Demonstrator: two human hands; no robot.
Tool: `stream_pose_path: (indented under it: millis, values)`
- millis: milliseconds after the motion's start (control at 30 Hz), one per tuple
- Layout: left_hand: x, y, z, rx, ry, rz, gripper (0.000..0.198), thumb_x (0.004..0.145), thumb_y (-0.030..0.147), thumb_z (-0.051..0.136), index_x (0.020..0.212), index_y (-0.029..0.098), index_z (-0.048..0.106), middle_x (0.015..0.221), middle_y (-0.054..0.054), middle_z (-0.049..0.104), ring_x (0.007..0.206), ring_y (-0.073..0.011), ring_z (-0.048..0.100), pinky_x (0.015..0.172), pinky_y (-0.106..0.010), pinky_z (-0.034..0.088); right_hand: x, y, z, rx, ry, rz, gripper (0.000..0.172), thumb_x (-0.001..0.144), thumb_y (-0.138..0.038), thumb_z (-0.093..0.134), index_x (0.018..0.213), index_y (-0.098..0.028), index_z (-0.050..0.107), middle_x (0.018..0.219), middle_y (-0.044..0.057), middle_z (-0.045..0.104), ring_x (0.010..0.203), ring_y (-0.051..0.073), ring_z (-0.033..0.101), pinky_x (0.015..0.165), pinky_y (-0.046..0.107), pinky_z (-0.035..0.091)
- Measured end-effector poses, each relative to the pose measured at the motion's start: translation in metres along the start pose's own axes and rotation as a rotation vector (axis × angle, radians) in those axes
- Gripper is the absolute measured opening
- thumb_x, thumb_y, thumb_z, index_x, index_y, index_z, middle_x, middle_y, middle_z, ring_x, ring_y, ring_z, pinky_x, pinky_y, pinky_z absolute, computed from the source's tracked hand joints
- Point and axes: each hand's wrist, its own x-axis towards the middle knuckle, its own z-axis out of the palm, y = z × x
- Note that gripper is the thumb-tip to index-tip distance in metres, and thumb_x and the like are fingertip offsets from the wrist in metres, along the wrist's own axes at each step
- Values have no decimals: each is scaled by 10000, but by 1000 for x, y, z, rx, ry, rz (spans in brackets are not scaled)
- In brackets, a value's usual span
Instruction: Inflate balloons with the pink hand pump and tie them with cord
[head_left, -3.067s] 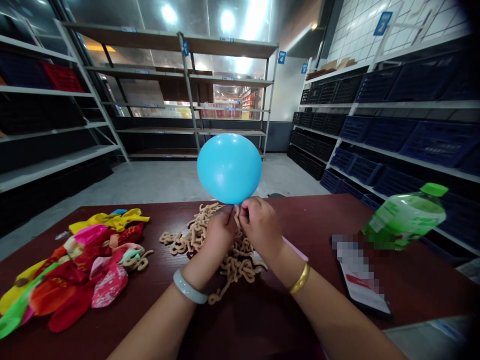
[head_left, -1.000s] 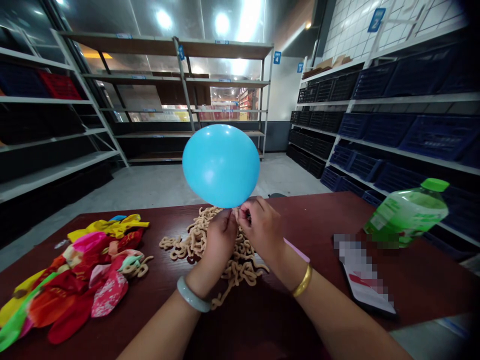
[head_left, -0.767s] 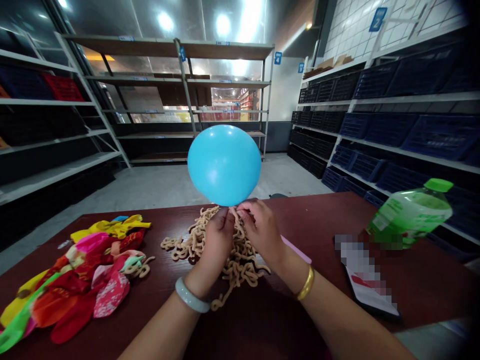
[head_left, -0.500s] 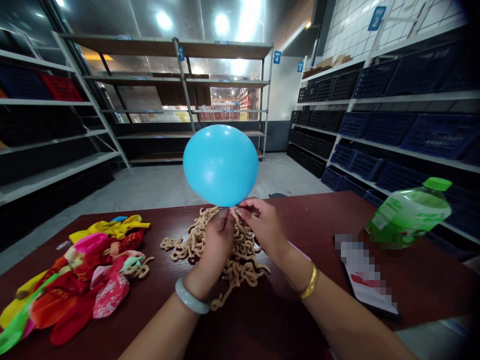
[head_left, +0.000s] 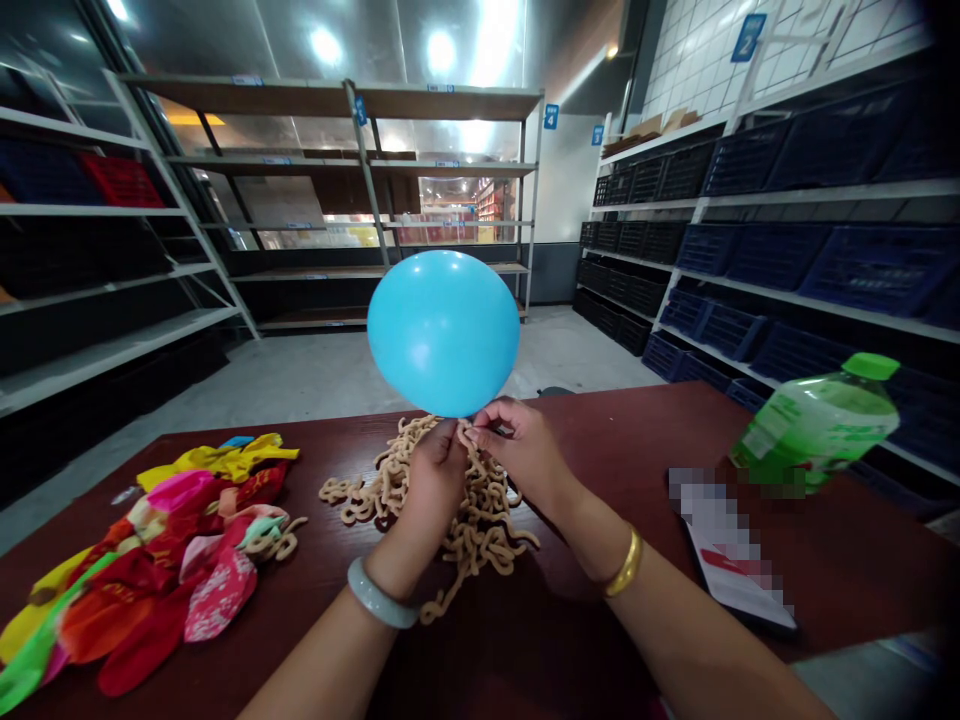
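A blown-up light-blue balloon (head_left: pixel 443 333) stands upright above my hands with its neck pointing down. Just under it, my left hand (head_left: pixel 438 470) pinches the neck between thumb and fingers. My right hand (head_left: pixel 525 450) meets it from the other side, thumb and forefinger closed at the same spot; the fingers largely hide the neck. Something tan shows between the fingertips, too small to name surely. Behind and below my hands lies a heap of tan, curly, cord-like pieces (head_left: pixel 484 545) on the dark red table (head_left: pixel 600 440).
Several limp coloured balloons (head_left: pixel 150 590) lie piled at the left. On the right are a green-capped bottle (head_left: pixel 817 420) and a phone-like flat object (head_left: pixel 731 550). Metal shelves (head_left: pixel 337 160) stand beyond the table, and dark blue crates (head_left: pixel 772 255) fill the right-hand racks.
The balloon has shifted very slightly down. My right fingers have moved a little left and down at its neck, drawing nearer my left fingertips.
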Motion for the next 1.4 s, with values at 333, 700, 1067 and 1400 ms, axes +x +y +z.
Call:
stream_pose_path:
  millis: [333, 700, 1067, 1400]
  values:
    - [0, 1, -1, 131, 23, 91, 234, 902, 288, 437, 728, 177, 546, 680, -9, 552, 674, -154, 504, 638, -267, 379, -1, 2, 1, 26, 14, 16, 94, 796, -298, 657, 771, -207, 650, 772, 12, 658, 727, 156, 598, 662, 280, 481]
    - [1, -2, 2, -45, 0, -32, 257, 901, 343, 472, 765, 168, 602, 697, -20, 596, 672, -155, 520, 645, -269, 401, 0, 0, 2, 623, -103, 395, 196, 677, -322, 765, 694, -182, 628, 653, -22, 576, 570, 96, 487, 501, 217, 372]
    - [-1, -4, 14, -431, -81, -203, 311, 871, 442, 566, 932, 157, 676, 787, -46, 653, 745, -170, 577, 697, -273, 446, -3, 6, 11, 879, 99, 594, 298, 607, -345, 813, 719, -167, 602, 610, -35, 537, 530, 73, 461, 408, 177, 272]
    - [-9, 3, 24, -529, -101, -374, 338, 793, 498, 632, 711, 180, 551, 509, 62, 366, 452, -82, 296, 445, -218, 242, 8, 22, 7, 857, 128, 487, 230, 665, -335, 733, 666, -182, 562, 521, -31, 543, 452, 94, 471, 417, 213, 324]
